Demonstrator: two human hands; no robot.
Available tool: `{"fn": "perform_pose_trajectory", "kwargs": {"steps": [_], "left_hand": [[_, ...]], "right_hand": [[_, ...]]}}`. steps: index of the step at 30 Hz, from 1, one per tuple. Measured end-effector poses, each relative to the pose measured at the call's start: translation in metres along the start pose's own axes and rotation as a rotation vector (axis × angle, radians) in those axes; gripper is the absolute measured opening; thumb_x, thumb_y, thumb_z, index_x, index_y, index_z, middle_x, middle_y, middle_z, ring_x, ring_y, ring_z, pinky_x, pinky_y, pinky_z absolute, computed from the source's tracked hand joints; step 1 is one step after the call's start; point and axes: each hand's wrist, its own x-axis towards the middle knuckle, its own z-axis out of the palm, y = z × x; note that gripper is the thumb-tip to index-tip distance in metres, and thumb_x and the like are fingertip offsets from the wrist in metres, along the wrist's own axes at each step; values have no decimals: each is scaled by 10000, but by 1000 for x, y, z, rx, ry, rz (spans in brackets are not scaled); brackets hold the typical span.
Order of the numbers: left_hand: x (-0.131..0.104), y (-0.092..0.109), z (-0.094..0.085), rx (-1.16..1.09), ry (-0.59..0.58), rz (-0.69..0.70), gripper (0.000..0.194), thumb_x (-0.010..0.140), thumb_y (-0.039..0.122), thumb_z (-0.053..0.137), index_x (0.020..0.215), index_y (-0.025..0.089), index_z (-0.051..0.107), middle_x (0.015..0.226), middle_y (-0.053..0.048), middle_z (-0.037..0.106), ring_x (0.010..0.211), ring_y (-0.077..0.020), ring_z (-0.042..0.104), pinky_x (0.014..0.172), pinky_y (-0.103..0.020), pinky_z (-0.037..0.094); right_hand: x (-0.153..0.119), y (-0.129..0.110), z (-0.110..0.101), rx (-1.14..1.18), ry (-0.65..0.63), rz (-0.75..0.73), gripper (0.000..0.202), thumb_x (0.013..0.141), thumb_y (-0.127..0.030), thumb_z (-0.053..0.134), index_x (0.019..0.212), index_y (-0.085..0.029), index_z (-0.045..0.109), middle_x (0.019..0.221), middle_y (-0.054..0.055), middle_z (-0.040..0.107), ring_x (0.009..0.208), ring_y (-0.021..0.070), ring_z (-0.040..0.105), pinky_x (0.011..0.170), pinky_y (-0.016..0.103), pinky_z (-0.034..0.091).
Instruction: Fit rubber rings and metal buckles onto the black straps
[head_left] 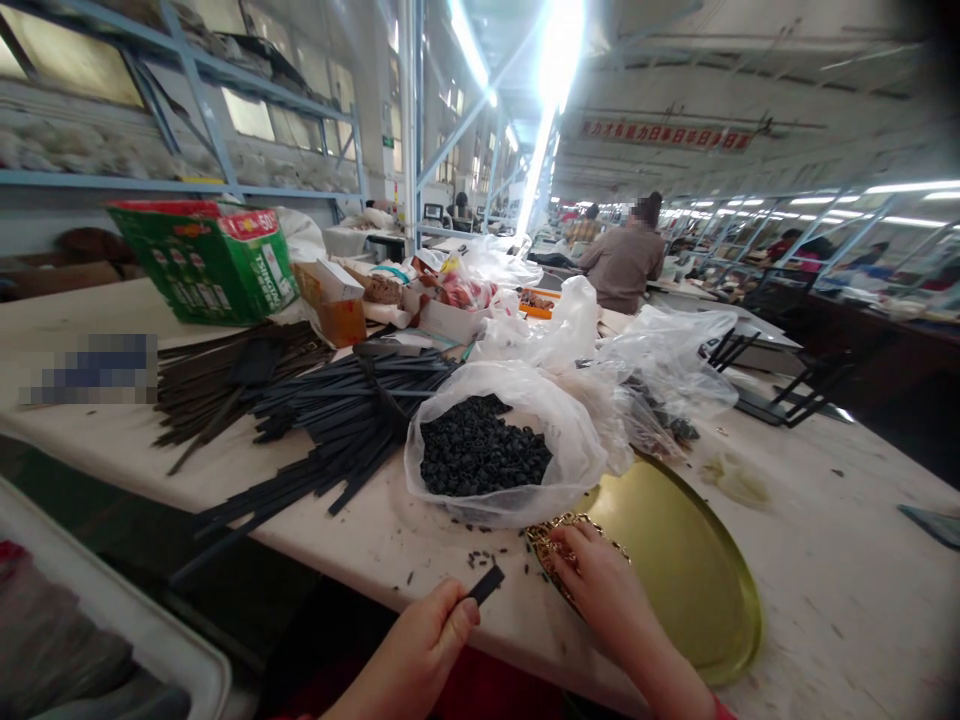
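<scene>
My left hand (pixel 426 635) pinches the end of a thin black strip (pixel 486 585) just off the near table edge. My right hand (pixel 600 590) rests on the near rim of a round gold tray (pixel 675 560), fingers down on a heap of small gold metal pieces (pixel 559 530); whether it grips any I cannot tell. Just beyond both hands stands an open clear plastic bag (pixel 517 400) full of small black beads (pixel 480 450). A few black bits lie loose on the table in front of the bag.
A pile of long black strips (pixel 330 420) fans across the white table (pixel 825 560) to the left. Behind are a green carton (pixel 210 260), small boxes and more plastic bags (pixel 660 370). A seated person (pixel 622 260) works farther back. A white bin (pixel 112 620) sits lower left.
</scene>
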Motion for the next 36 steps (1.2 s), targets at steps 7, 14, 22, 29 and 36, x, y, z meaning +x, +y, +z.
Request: {"fn": "perform_pose_trajectory", "kwargs": {"steps": [7,14,22,29,36], "left_hand": [[5,-7,6,6,-49,-46,278,878,394,333,714,192,430,616,34,475,587,-120,441,541,-218,302],[7,9,5,102,-49,-31,231,852,308,340,695,186,457,655,15,520,644,-142,482,590,-236,317],[5,18,5,-10,65,27,253,860,323,341,688,183,461,639,11,507,644,-152,482,617,-253,345],[4,29,5,-197,131,136,227,854,336,412,807,150,533,717,-5,551,686,-147,497,647,-247,378],[-5,21,-10,-72,110,117,266,877,345,388,845,147,562,738,-7,565,692,-142,499,623,-228,363]], "right_hand": [[11,8,7,-55,-95,-44,102,730,-128,510,698,-200,575,783,56,594,733,216,552,645,299,356],[7,13,7,67,-44,-16,126,725,-132,505,628,-209,532,714,37,584,695,210,523,643,311,344],[-6,-1,2,839,-29,275,137,738,-337,622,754,-211,571,612,-39,554,547,128,512,519,244,390],[-33,-69,21,1576,-175,490,412,555,-296,810,929,-218,655,738,-18,651,580,94,558,591,218,453],[-38,-74,40,1223,24,297,297,566,-376,790,794,-202,711,663,-1,672,620,139,569,612,238,448]]}}
